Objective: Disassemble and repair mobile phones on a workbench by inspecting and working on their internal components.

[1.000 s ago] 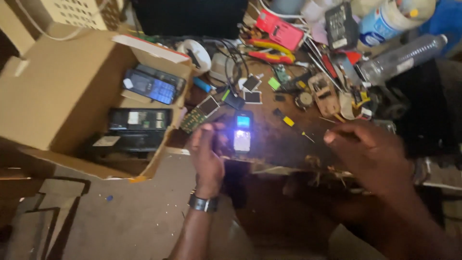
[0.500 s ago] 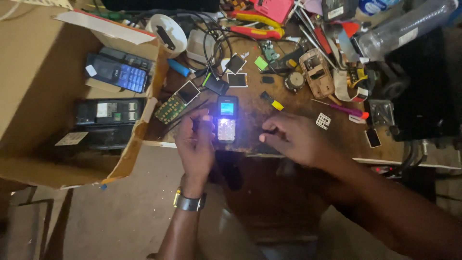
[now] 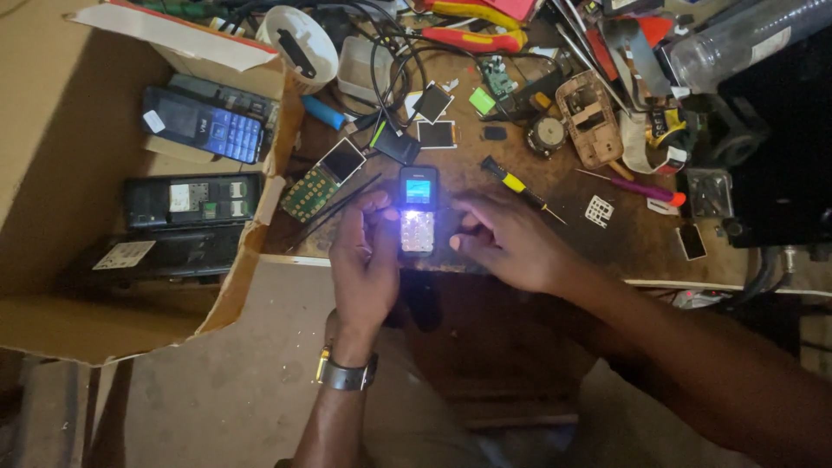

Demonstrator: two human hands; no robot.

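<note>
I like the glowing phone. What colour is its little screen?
The phone's screen glows blue, with a whitish lit keypad below, seen in the head view.
</note>
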